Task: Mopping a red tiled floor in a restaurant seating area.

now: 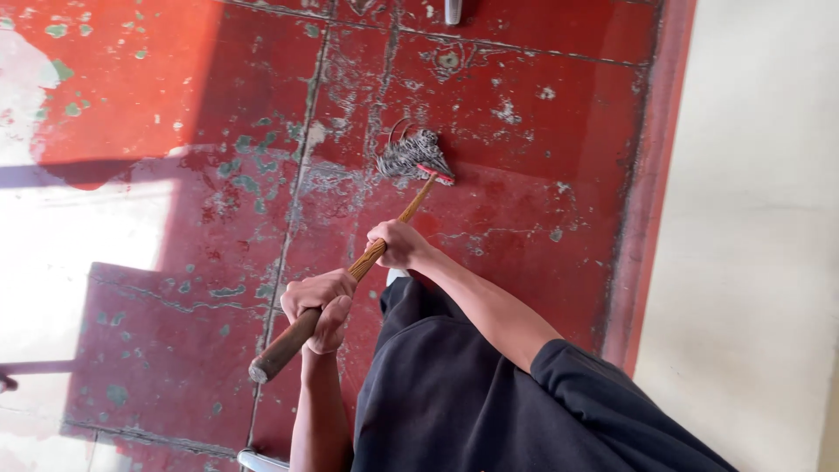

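Both hands are on the mop, and it runs on a slant across the red floor. The left hand is wrapped tight round the wooden handle low down, fingers fully curled over it, just above the dark blunt butt of the stick. The right hand sits further up the same handle, also closed right round it, knuckles up, with the forearm stretching back to a black sleeve.

The mop head, a grey-and-white tangle of strings with a red band where it joins the stick, is pressed down on the floor near a grout line, well short of the far edge. Around it the red paint is scuffed, with pale smears and green flecks showing through.

Along the right edge the floor meets a red skirting strip and then a cream wall. A bright patch of sunlight washes out the left side. A bit of metal tube pokes in at the bottom edge, near the left elbow, and another at the top edge.
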